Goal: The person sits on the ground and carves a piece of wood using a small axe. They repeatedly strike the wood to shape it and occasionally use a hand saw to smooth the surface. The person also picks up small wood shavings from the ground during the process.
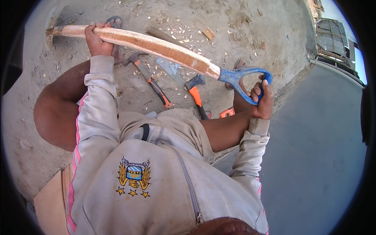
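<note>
My left hand (98, 43) is closed round a long, slightly curved wooden shaft (149, 47), pale and roughly shaved, near its left end. A brownish piece (53, 33) at that end is too indistinct to name. My right hand (261, 96) grips the blue D-shaped handle (239, 74) fitted to the shaft's right end. On the dusty ground below lie a hammer (156, 88) with an orange-and-black handle, a hatchet (195, 94) with an orange handle, and an orange tool handle (227, 112), partly hidden behind my right leg.
A wooden stick (164, 36), a small wood block (208, 33), a clear sheet (169, 68) and several chips lie on the sandy ground (270, 23). A smooth grey concrete surface (313, 149) runs along the right. Weathered panels (329, 33) stand at upper right.
</note>
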A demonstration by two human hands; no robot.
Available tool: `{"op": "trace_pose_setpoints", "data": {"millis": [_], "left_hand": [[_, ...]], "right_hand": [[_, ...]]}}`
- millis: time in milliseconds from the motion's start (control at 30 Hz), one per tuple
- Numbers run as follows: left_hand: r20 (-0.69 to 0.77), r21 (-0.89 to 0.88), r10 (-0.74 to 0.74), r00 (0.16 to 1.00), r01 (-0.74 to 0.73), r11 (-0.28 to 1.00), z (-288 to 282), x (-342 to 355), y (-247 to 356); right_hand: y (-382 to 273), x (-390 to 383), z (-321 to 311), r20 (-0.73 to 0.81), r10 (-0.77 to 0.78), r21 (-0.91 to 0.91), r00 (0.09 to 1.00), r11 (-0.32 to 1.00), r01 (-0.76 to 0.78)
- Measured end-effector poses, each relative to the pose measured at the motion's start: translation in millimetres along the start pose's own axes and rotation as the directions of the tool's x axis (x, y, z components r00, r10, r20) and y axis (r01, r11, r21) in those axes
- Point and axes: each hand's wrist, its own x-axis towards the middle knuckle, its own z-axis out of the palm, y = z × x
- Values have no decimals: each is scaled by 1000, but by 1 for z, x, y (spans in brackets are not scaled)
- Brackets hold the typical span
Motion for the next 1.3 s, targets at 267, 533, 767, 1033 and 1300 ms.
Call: {"op": "trace_pose_setpoints", "data": {"millis": [267,533,767,1033,1300], "left_hand": [[59,-117,124,991,-116,986,16,-30,27],[-157,-3,36,987,-37,999,34,-49,19],[-182,10,76,980,-76,997,9,-28,21],[-86,-100,111,990,-120,988,6,-39,13],[-136,-95,33,990,-46,994,22,-78,-11]], "right_hand": [[-35,-7,16,153,-303,-48,941,948,313],[-28,22,8,70,-664,-305,744,696,650],[-10,15,18,-84,-626,-277,775,762,585],[-34,36,19,8,-670,-327,742,700,635],[-66,60,53,87,-757,-154,648,632,760]]}}
